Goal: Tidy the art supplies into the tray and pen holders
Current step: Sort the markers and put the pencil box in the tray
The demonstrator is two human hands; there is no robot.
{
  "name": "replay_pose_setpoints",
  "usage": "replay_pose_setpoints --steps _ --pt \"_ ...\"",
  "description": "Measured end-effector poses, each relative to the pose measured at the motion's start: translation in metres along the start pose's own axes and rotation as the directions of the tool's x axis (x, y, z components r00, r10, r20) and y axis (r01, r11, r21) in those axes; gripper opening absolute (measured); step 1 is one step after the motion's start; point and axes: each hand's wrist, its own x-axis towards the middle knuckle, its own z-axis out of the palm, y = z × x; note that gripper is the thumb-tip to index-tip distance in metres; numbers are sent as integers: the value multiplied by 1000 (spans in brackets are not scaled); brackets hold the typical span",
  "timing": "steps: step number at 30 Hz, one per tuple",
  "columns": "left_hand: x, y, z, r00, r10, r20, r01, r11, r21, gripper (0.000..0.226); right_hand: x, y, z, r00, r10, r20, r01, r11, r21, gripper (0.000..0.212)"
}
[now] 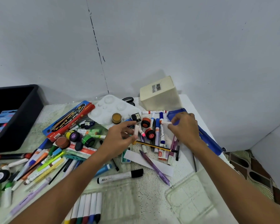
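Observation:
Pens, markers and small paint pots lie scattered over a speckled table. My left hand [120, 137] pinches a small white cap or tube [136, 130] above the pile. My right hand [184, 127] pinches a white marker with an orange tip [164, 122], lifted slightly over several blue markers [158, 126]. A clear plastic tray [189, 197] sits at the front right. A cream box-shaped holder [160, 94] lies upside down at the back, barcode up. Red-lidded pots [149, 133] sit between my hands.
A black bin [27, 113] stands at the back left with a blue pack inside. A white palette [110, 107], a red brush pack [69, 118], a blue pouch [205, 136] and a black-capped marker [120, 176] lie around. The table edge runs along the right.

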Motion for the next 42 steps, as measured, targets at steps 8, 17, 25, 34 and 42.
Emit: replay_pose_setpoints --steps 8,17,25,34,42 --pt "-19 3 -18 999 -37 2 37 995 -96 37 -13 -36 -11 995 -75 64 22 808 589 8" --pt "-59 -5 -47 994 -105 40 109 989 -100 26 -60 -87 16 875 -345 340 36 745 666 7" --pt "-103 -23 -58 973 -157 172 149 987 57 19 -107 -103 44 688 -438 578 83 839 538 13" --pt "-128 -31 -58 959 -186 214 165 980 113 23 -138 -103 55 646 -370 668 75 902 426 9" --pt "-134 -35 -51 974 -139 180 83 954 288 27 -150 -109 52 682 -288 672 71 941 331 9"
